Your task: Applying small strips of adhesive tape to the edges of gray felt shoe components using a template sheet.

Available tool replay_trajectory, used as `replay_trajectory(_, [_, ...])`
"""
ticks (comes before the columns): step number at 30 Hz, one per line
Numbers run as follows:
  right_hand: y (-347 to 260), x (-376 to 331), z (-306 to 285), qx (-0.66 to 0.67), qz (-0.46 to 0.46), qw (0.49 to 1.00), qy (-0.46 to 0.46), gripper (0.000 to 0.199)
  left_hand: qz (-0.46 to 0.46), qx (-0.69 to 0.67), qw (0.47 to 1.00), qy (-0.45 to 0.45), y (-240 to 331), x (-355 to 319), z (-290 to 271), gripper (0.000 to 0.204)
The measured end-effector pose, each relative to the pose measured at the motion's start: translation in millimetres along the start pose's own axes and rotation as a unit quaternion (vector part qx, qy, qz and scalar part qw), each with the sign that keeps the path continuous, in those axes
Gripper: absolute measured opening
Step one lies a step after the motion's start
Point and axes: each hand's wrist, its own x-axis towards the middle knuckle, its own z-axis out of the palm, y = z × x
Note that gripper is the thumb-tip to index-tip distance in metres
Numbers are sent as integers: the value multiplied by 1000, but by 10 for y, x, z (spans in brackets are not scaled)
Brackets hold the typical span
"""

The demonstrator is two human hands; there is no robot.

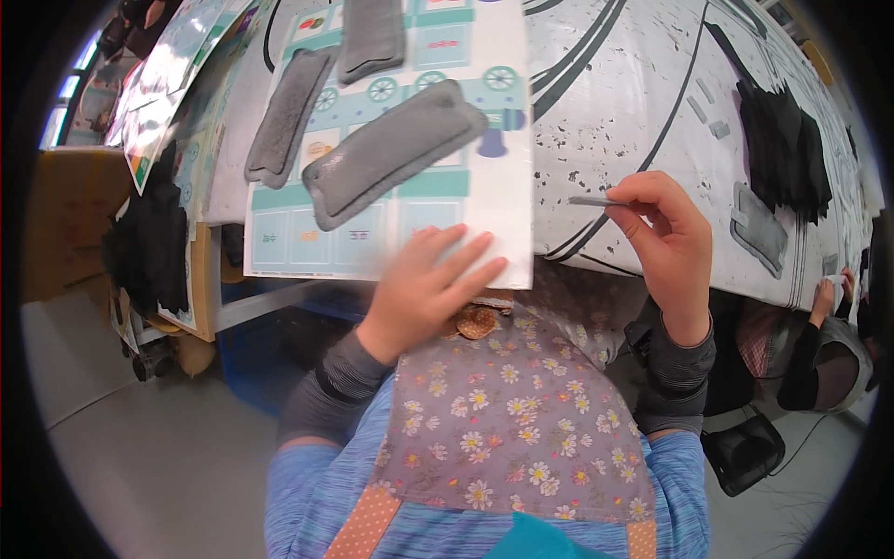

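**Item: printed sheet with grey pads, being held at the table edge**

- Printed sheet (466, 224): is being pressed flat by the left hand (424, 289), fingers spread and lying on its near edge, closed on nothing. The sheet is overhanging the edge of the table (633, 84).
- Grey padded pieces: three are lying on the sheet, the largest (391, 154) diagonally across its middle, another (284, 116) to its left, a third (371, 37) above.
- Small grey strip (596, 200): is being pinched in the right hand (666, 247), the grip closed on one end between thumb and fingertips, held just above the table, right of the sheet.
- Handling note, as a judgement: the sheet is best being kept pinned while the strip is being held level by its end.
- Also listed: black pieces stacked (782, 149) at far right; a further grey pad (759, 228) beside them; another person's hand (824, 293) at the right rim.
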Motion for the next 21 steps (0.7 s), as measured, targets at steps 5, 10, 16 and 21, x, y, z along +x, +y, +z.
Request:
replay_trajectory(5, [-139, -14, 119, -13, 6, 997, -70, 17, 65, -149, 987, -14, 273, 120, -87, 41])
replay_trajectory(10, [-269, -41, 300, -25, -8, 988, -152, 15, -255, -479, 832, 116, 284, 176, -323, 54])
replay_trajectory(16, [-206, 91, 546, 19, 3, 989, -149, 10, -245, -413, 875, 61, 87, 345, -456, 34])
replay_trajectory(21, [-197, 369, 636, -2, -86, 989, -119, 10, -283, -340, 891, 100, -29, 441, -535, 18])
